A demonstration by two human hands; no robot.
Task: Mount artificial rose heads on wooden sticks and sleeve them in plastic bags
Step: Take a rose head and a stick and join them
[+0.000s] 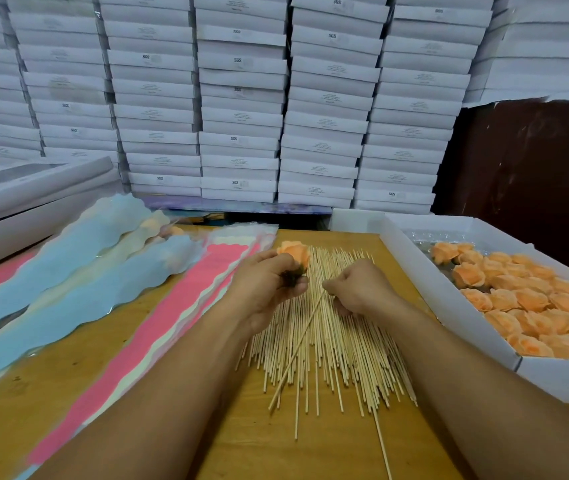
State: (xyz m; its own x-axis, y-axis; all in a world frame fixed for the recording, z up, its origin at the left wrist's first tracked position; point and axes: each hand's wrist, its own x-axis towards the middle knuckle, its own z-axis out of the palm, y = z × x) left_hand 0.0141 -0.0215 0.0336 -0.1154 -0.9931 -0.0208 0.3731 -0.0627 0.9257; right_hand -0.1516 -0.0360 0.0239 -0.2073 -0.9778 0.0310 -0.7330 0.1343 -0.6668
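Note:
My left hand (pixel 269 287) grips an orange rose head (pixel 295 252) by its dark green base, bloom pointing away from me. My right hand (pixel 359 287) pinches one wooden stick (pixel 297 348) near its upper end; the stick slants down to the left over the pile, its tip close to the rose's base. A spread pile of wooden sticks (pixel 338 358) lies on the wooden table (pixel 158 341) beneath both hands. Plastic sleeves, pink (pixel 186 306) and blue (pixel 79 271), lie fanned out at the left.
A white box (pixel 449 306) of several orange rose heads (pixel 535 306) sits at the right. Stacks of white flat boxes (pixel 241 98) wall off the back. Another white box (pixel 16 195) stands at the far left. A few sleeved roses (pixel 158 230) lie among the blue sleeves.

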